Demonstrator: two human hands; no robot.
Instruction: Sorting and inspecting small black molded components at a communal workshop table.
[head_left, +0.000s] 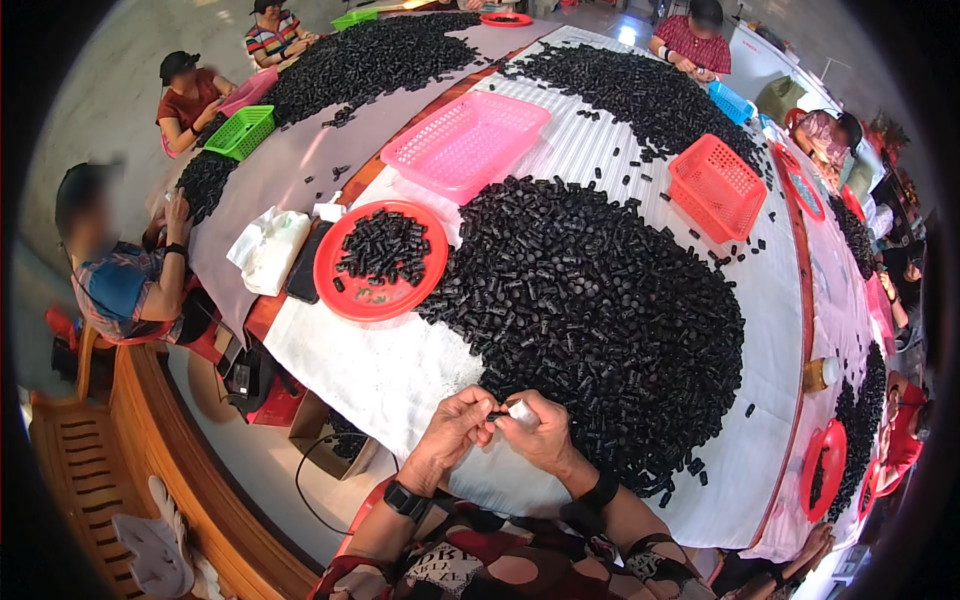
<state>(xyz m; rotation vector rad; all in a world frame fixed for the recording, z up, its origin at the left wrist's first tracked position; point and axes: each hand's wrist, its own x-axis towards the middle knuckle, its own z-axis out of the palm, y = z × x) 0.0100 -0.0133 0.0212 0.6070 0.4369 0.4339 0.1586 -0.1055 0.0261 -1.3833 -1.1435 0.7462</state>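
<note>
My left hand (pixel 457 430) and my right hand (pixel 541 438) meet at the near edge of a big heap of small black cylindrical pieces (pixel 600 300). Fingertips of both are pinched together on one small black piece (pixel 497 414), mostly covered by the fingers. White wrapping (pixel 522 412) covers a digit of my right hand. Beyond my left hand, a round red tray (pixel 330 285) holds more black pieces.
A pink basket (pixel 470 140) and a red basket (pixel 715 190) stand beyond the heap. Beside the tray lie a dark phone (pixel 308 262) and a white tissue pack (pixel 270 248). Other people sit around the cloth-covered tables with further black heaps. A wooden bench (pixel 150 440) is at left.
</note>
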